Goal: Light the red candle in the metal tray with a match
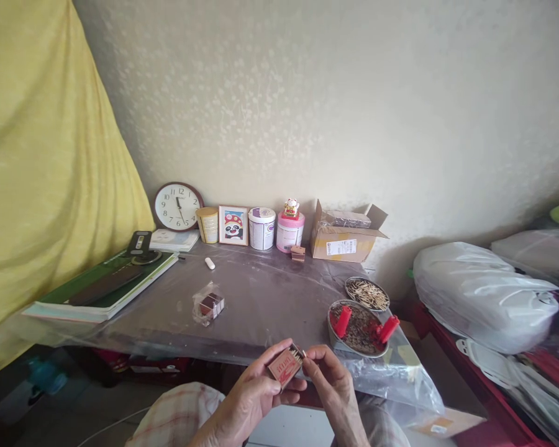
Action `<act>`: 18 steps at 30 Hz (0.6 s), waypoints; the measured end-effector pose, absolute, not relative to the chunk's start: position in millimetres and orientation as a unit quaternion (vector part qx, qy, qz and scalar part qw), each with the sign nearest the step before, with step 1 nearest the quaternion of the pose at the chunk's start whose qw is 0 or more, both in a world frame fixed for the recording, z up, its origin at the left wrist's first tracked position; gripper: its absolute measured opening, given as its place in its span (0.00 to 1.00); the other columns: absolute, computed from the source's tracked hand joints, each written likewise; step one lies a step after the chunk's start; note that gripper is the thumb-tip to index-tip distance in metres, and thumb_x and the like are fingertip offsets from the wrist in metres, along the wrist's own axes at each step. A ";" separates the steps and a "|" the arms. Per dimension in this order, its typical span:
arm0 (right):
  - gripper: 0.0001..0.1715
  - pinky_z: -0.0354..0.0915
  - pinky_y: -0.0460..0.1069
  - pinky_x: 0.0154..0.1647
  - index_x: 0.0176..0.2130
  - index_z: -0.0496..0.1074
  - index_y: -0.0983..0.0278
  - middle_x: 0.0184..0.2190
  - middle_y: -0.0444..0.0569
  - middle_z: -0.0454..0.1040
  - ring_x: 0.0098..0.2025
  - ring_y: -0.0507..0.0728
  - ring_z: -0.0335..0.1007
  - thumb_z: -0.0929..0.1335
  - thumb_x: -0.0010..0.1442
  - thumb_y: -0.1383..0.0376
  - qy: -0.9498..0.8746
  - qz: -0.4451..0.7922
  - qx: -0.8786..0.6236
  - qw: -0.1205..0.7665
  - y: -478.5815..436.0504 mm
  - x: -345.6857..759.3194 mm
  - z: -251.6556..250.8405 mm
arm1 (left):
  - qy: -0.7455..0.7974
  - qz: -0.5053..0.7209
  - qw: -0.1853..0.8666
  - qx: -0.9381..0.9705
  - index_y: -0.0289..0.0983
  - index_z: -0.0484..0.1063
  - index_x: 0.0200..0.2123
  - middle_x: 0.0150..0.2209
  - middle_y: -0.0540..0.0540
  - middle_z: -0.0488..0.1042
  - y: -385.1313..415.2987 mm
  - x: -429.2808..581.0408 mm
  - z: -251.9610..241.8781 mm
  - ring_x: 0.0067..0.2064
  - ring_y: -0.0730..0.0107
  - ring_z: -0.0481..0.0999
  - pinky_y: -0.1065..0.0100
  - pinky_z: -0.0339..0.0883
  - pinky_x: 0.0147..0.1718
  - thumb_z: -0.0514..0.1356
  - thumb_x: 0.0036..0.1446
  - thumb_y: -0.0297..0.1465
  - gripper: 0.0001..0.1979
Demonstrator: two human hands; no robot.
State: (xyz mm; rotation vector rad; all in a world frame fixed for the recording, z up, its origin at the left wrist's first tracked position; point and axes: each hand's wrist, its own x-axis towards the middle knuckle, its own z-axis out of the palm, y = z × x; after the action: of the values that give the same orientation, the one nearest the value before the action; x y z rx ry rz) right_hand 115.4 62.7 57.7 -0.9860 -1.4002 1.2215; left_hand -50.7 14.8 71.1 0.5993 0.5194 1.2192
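My left hand (pixel 254 394) is closed around a red matchbox (pixel 284 369), held tilted above my lap at the table's front edge. The box's far end is slid open, and pale matches (pixel 295 352) show inside. Thumb and forefinger of my right hand (pixel 330 375) pinch a thin matchstick (pixel 304 355) beside that open end; most of it is hidden by the fingers. Just beyond the right hand stands an oval tin (pixel 334 338) with two red candles (pixel 343 321) in dark grit. Behind it sits a round dish (pixel 351 280) of loose matchsticks (pixel 368 294).
Plastic sheeting covers the table (pixel 261 304). On it lie a wrapped stack of small boxes (pixel 209 304), a white capsule-shaped object (pixel 209 263) and a green book (pixel 107 304). Along the wall stand a clock (pixel 177 207), tubs (pixel 261 230) and an open carton (pixel 345 245). White bags (pixel 479 292) are at right.
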 end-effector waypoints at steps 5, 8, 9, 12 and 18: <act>0.16 0.64 0.46 0.35 0.32 0.72 0.62 0.28 0.44 0.72 0.31 0.52 0.67 0.71 0.56 0.52 -0.577 0.516 -0.395 0.494 62.9 117.7 56.5 | 0.267 0.555 0.711 0.339 0.46 0.70 0.55 0.48 0.44 0.76 15.4 -49.2 69.7 0.47 0.56 0.76 0.55 0.64 0.47 0.66 0.49 0.31 0.27; 0.14 0.65 0.47 0.35 0.33 0.72 0.62 0.27 0.43 0.71 0.30 0.53 0.67 0.71 0.57 0.53 -0.565 0.555 -0.365 0.490 63.3 116.5 54.8 | 0.271 0.562 0.697 0.354 0.47 0.72 0.51 0.48 0.45 0.76 17.1 -48.1 68.4 0.48 0.56 0.75 0.56 0.62 0.49 0.69 0.46 0.36 0.26; 0.14 0.65 0.47 0.35 0.33 0.72 0.62 0.27 0.43 0.71 0.29 0.52 0.68 0.71 0.57 0.54 -0.557 0.570 -0.353 0.490 63.3 115.7 55.0 | 0.272 0.566 0.693 0.355 0.47 0.73 0.50 0.48 0.45 0.77 17.9 -47.7 67.8 0.48 0.56 0.75 0.56 0.61 0.49 0.70 0.46 0.37 0.25; 0.12 0.66 0.47 0.34 0.33 0.72 0.61 0.26 0.42 0.72 0.29 0.52 0.69 0.72 0.56 0.55 -0.535 0.606 -0.324 0.493 62.3 113.5 60.4 | 0.265 0.580 0.678 0.366 0.47 0.74 0.49 0.48 0.44 0.76 20.2 -46.3 65.8 0.48 0.56 0.74 0.56 0.60 0.49 0.70 0.46 0.37 0.24; 0.12 0.66 0.44 0.34 0.30 0.74 0.61 0.25 0.41 0.73 0.28 0.51 0.69 0.75 0.53 0.56 -0.503 0.617 -0.331 0.507 55.7 111.1 80.4 | 0.249 0.597 0.653 0.394 0.45 0.74 0.48 0.45 0.44 0.76 22.7 -43.4 65.0 0.43 0.60 0.74 0.56 0.61 0.48 0.70 0.47 0.39 0.23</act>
State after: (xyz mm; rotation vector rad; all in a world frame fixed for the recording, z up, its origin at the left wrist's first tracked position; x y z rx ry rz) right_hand 111.1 55.7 80.4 -0.7988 -1.2122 1.4878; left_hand -43.4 22.7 65.0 0.8943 0.5658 1.3554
